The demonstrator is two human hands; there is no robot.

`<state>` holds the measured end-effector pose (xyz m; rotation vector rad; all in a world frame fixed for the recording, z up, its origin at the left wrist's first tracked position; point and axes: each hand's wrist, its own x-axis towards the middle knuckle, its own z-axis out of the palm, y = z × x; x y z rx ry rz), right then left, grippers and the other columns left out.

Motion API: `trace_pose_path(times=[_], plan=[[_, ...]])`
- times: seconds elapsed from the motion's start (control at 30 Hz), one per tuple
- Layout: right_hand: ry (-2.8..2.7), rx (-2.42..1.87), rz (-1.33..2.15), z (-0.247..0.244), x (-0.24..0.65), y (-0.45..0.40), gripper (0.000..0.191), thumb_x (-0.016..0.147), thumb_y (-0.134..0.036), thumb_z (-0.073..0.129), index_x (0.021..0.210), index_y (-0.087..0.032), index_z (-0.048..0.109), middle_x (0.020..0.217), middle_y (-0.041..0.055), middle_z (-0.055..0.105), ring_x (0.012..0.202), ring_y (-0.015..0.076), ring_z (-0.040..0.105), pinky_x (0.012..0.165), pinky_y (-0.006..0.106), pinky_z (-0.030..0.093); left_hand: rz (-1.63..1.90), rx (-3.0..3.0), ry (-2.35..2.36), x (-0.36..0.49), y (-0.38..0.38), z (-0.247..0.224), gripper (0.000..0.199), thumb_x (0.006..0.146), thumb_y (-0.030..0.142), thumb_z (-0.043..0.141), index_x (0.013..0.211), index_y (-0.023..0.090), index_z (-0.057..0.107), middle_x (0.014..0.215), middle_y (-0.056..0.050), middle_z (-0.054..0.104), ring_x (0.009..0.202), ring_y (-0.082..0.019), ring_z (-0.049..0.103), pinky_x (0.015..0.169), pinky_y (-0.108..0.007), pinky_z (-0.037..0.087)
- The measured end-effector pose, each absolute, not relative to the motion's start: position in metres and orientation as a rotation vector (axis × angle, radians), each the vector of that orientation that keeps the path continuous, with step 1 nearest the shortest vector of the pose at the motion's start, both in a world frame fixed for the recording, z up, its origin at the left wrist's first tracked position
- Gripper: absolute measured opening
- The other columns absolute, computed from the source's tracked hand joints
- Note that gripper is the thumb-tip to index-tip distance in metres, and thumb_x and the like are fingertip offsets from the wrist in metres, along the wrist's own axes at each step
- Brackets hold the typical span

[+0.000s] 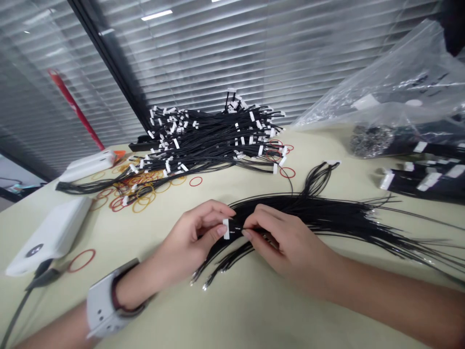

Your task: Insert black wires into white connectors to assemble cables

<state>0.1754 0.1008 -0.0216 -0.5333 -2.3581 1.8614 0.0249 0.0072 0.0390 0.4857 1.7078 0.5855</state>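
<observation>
Left hand [196,237] and right hand [286,242] are close together over the smooth, pale yellow-green table [272,315], with a little gap between them. From where I stand, the left thumb and fingers look closed on a small, flat white plastic plug [226,229]. It sits just left of the right fingertips. The right thumb and pointer finger look pinched on thin black wire [238,230] next to the plug. I can't tell how many strands are in that pinch.

What could go wrong? The plug is tiny, so a crooked squeeze could make it pop out. A hard tug from the right hand could pull a wire loose. A big, messy bunch of long black wires [334,213] lies around and under the hands, so strands could get tangled with the held ones. The shiny metal wire tips [205,286] poke out below the left hand, and a heavy wrist could bend them.

The left arm comes in from the low left corner, wearing a chunky grey wristband [101,308]. The right arm comes from the low right, back of the hand up, other fingers curled under.
</observation>
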Motion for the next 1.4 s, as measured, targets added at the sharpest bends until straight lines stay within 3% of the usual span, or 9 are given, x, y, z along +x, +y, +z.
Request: trace_pose_path(times=[0.2, 0.47, 0.73, 0.9, 1.07, 1.4], plan=[[-2.304, -0.465, 1.726, -0.025, 0.176, 0.099, 0.015, 0.086, -0.012, 0.043, 0.088, -0.013, 0.058, 0.075, 0.0016, 0.052, 0.06, 0.0088, 0.047, 0.052, 0.021, 0.037, 0.728, 0.279, 1.617, 0.018, 0.01, 0.034, 0.014, 0.081, 0.015, 0.054, 0.095, 0.016, 0.049, 0.064, 0.004, 0.056, 0.059, -0.007, 0.048, 0.055, -0.017, 0.035], [-2.296, -0.3, 1.606, -0.024, 0.18, 0.1, 0.018, 0.088, -0.014, 0.039, 0.089, -0.014, 0.058, 0.076, 0.0033, 0.056, 0.065, 0.0107, 0.051, 0.058, 0.022, 0.042, 0.866, 0.079, 1.493, 0.014, 0.002, 0.03, 0.021, 0.078, 0.018, 0.06, 0.096, 0.016, 0.051, 0.071, 0.001, 0.06, 0.064, -0.008, 0.054, 0.062, -0.018, 0.042], [-2.418, -0.327, 1.48, -0.025, 0.18, 0.094, 0.019, 0.088, -0.014, 0.039, 0.086, -0.015, 0.057, 0.078, 0.0045, 0.055, 0.066, 0.0124, 0.051, 0.058, 0.026, 0.044, 0.866, 0.187, 1.549, 0.014, 0.002, 0.029, 0.015, 0.081, 0.015, 0.055, 0.095, 0.015, 0.051, 0.067, 0.003, 0.054, 0.061, -0.008, 0.05, 0.06, -0.02, 0.039], [-2.33, -0.507, 1.195, -0.022, 0.179, 0.095, 0.013, 0.083, -0.01, 0.048, 0.08, -0.015, 0.059, 0.087, 0.008, 0.053, 0.081, 0.0169, 0.051, 0.068, 0.032, 0.043, 0.805, 0.358, 1.63, 0.02, 0.003, 0.033, 0.011, 0.083, 0.016, 0.05, 0.094, 0.016, 0.049, 0.073, 0.0, 0.057, 0.066, -0.011, 0.051, 0.06, -0.022, 0.037], [-2.38, -0.456, 1.229, -0.024, 0.177, 0.094, 0.012, 0.084, -0.011, 0.048, 0.078, -0.014, 0.059, 0.07, 0.0033, 0.054, 0.064, 0.0124, 0.048, 0.058, 0.028, 0.038, 0.746, 0.431, 1.64, 0.026, 0.001, 0.038, 0.013, 0.084, 0.016, 0.048, 0.097, 0.018, 0.049, 0.077, 0.0, 0.057, 0.071, -0.011, 0.05, 0.064, -0.023, 0.038], [-2.371, -0.482, 1.257, -0.025, 0.178, 0.093, 0.013, 0.082, -0.009, 0.049, 0.08, -0.012, 0.061, 0.067, 0.0037, 0.052, 0.062, 0.0124, 0.044, 0.055, 0.027, 0.035, 0.731, 0.405, 1.637, 0.025, 0.002, 0.039, 0.015, 0.084, 0.016, 0.047, 0.099, 0.018, 0.048, 0.072, 0.001, 0.054, 0.067, -0.011, 0.047, 0.06, -0.023, 0.035]])
